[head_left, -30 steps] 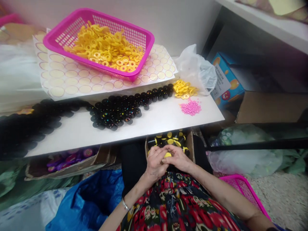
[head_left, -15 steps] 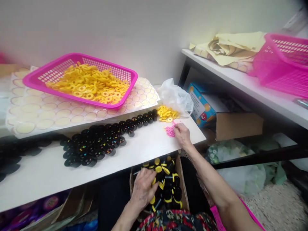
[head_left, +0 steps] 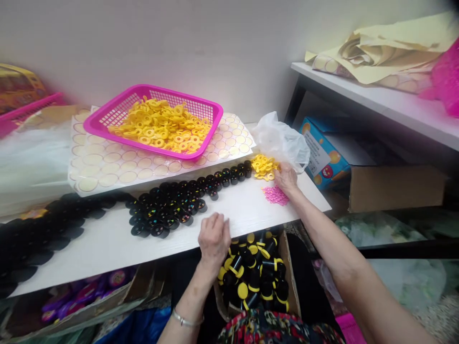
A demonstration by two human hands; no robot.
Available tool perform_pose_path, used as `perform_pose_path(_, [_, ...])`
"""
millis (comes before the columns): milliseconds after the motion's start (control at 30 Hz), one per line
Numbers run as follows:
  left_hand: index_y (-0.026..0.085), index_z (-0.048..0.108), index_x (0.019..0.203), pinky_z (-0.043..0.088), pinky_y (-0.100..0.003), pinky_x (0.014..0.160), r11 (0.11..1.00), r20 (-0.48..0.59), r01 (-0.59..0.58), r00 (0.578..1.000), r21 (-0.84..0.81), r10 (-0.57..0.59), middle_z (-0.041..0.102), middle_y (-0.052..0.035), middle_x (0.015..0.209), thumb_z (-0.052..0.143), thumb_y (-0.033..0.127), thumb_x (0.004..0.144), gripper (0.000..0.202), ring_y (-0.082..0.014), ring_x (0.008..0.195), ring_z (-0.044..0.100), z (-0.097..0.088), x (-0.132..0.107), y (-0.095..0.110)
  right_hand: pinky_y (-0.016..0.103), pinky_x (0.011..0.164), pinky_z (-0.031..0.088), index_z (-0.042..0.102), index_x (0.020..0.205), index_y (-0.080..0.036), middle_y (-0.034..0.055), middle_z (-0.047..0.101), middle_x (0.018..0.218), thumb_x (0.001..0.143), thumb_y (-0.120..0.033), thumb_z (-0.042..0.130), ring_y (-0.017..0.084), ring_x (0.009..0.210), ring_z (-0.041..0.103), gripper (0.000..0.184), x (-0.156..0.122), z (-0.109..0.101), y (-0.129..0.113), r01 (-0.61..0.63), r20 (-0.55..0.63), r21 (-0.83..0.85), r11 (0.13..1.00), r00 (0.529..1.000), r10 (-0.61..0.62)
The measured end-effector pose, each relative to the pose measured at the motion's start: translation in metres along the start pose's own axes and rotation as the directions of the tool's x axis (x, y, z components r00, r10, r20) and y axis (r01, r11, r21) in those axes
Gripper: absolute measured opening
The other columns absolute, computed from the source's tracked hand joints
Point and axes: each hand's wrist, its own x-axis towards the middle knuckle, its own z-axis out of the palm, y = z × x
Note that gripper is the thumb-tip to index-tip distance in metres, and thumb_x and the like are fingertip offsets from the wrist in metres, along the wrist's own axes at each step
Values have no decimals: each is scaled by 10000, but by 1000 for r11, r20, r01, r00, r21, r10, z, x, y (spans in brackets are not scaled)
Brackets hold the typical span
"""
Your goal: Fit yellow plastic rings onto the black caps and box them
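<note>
While the right hand [head_left: 287, 179] is at the right edge of a small pile of yellow plastic rings [head_left: 264, 166], the left hand [head_left: 214, 236] is over the near edge of the white table [head_left: 247, 212]. Ring pile: right part of table, far side. Right fingers bent, tips partly hidden against the pile; cannot tell how far open or whether a ring is held. Left fingers curled in, back of hand up; cannot tell if anything is inside. Bracelet [head_left: 186, 321] on left wrist.

Pink small pieces [head_left: 275, 196] heaped just near of the yellow rings, beside the right hand. Black round containers [head_left: 172, 205] with coloured specks run left from the ring pile; another dark group farther left, blurred. Crumpled translucent plastic bag [head_left: 281, 143] just beyond the right hand. Pink mesh basket [head_left: 150, 147], full of more yellow rings, at far left-centre on sheets printed with ovals [head_left: 143, 165].

Below near edge: cardboard box [head_left: 292, 274] of jumbled black tubs with yellow lids [head_left: 254, 277]. Right: blue printed carton [head_left: 322, 153], flap out; above it, white shelf with creased yellowish paper [head_left: 390, 52]. Purple items [head_left: 86, 296] in a box, near left under table.
</note>
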Motion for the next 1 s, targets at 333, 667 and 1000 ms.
perform_pose_path(333, [126,605,855,318,-428,726,891,269,154,919,427,-288,570,-166,903,433,234,814,207,-330,977,418,23,73,-8,276,612,315,496,647,-193,23,528,715,743,-217,410,156,653,437,131,-25,-18,18,57,-139,154,986,990,-35])
perform_pose_path(667, [154,570,833,315,-423,747,921,199,227,934,316,-298,582,-143,859,493,266,757,156,-324,969,416,34,77,-14,297,728,402,636,825,-161,69,613,851,730,-246,446,192,790,532,229,-28,-27,34,22,-59,238,971,998,-9])
perform_pose_path(1000, [169,611,843,346,-409,774,978,129,176,973,116,-190,622,-101,839,522,244,746,152,-282,926,453,26,67,3,294,736,420,631,707,-169,39,587,754,708,-228,508,172,758,540,136,-74,-49,75,6,-41,360,933,999,9])
